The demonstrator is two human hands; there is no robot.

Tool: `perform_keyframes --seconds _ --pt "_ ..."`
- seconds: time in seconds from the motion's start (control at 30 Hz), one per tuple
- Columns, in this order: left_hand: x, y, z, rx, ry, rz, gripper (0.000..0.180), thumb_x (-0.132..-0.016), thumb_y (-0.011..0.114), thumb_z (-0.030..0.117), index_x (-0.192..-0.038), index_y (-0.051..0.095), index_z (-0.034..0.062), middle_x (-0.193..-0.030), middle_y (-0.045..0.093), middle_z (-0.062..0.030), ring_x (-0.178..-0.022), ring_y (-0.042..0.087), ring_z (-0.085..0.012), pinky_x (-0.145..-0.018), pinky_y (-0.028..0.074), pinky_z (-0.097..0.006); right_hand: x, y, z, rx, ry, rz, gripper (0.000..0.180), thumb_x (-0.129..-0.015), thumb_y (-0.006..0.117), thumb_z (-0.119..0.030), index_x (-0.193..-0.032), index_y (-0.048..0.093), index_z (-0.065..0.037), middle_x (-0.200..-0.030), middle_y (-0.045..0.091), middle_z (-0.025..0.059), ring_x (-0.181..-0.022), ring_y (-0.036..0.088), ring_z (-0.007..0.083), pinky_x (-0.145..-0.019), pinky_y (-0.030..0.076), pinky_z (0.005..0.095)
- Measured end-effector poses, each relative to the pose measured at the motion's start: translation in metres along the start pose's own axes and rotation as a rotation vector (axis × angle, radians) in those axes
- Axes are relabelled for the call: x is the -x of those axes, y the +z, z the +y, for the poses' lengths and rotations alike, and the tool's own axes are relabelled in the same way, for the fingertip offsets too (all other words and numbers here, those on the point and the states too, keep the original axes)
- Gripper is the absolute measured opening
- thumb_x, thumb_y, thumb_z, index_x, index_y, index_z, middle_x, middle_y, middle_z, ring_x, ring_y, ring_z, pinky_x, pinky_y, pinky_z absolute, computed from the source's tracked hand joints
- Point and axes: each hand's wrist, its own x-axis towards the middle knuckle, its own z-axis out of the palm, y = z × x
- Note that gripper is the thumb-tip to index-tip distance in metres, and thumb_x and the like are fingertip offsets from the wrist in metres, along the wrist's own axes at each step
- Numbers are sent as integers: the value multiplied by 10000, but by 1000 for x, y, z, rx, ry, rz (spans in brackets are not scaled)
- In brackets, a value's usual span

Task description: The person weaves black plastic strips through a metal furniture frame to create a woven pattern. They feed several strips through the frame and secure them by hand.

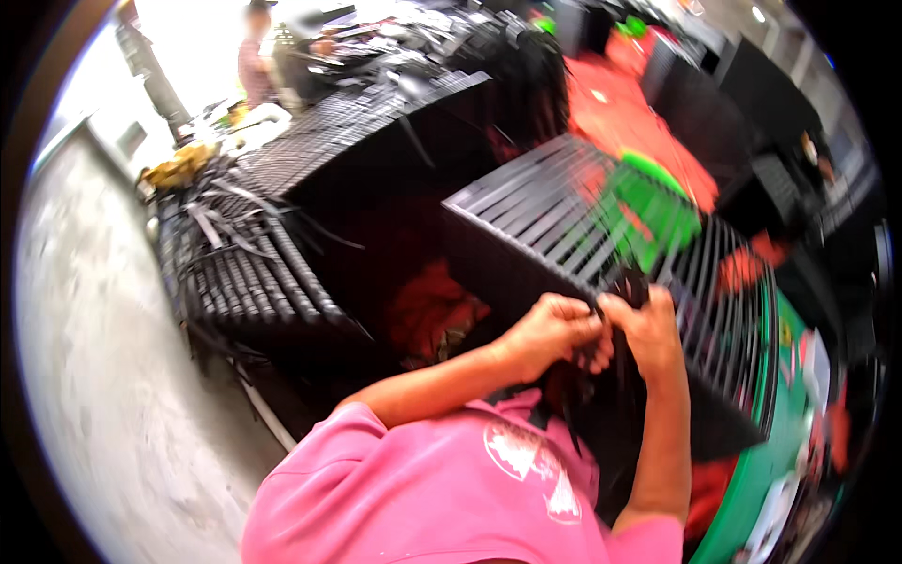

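My left hand (559,334) is closed in a pinch, its fingertips meeting my right hand; what lies between its fingers is too small and dark to make out. My right hand (650,324) is wrapped round some thin black strips (628,280), which stick up above the fist. Both hands are at the near edge of a black slatted panel (526,207). Its parallel bands run away from me with gaps between them, and its dark side drops below the edge. Dark strands (568,387) hang beneath my hands, blurred.
To the left stands another black slatted piece (263,273) with loose strips (211,221) on it. A large black woven piece (376,141) is behind it. Green material (648,211) shows past the slats. Red covering (615,99) lies beyond. A pale wall (103,357) runs along the left. Someone (256,56) is far back.
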Motion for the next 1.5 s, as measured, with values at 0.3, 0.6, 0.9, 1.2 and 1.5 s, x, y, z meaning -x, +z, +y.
perform_keyframes --seconds 0.3,0.6,0.9,1.2,1.5 --pt "2 -3 -9 133 305 125 361 -960 437 298 -1007 602 -20 -636 485 -8 -591 460 -82 -586 406 -229 29 -14 26 -140 141 300 168 -756 698 -155 -643 593 -89 -559 514 -54 -426 393 29 -378 258 189" --pt "-36 18 -1 441 96 -143 134 -856 575 119 -859 585 -14 -808 598 -104 -756 594 -223 -727 479 -336 37 -46 23 -324 128 330 141 -727 669 -162 -658 551 -127 -569 466 -70 -421 335 17 -371 188 194" --pt "-53 43 -4 89 -133 113 147 -851 602 88 -915 628 -42 -847 649 -114 -769 638 -186 -735 536 -316 34 -63 45 -481 107 284 141 -764 687 -145 -660 625 -72 -563 558 -27 -423 420 11 -348 248 167" --pt "-62 25 -11 178 -260 0 168 -864 575 105 -922 613 -49 -842 651 -124 -782 654 -208 -736 554 -341 21 -58 50 -232 242 237 101 -789 652 -104 -734 643 -20 -574 568 2 -458 501 51 -354 298 173" --pt "-71 20 -25 369 -380 -140 165 -878 552 121 -889 610 -34 -776 624 -99 -679 628 -182 -639 541 -305 21 -70 65 -531 308 149 86 -786 664 -118 -778 638 -37 -612 577 -3 -446 476 39 -361 263 155"
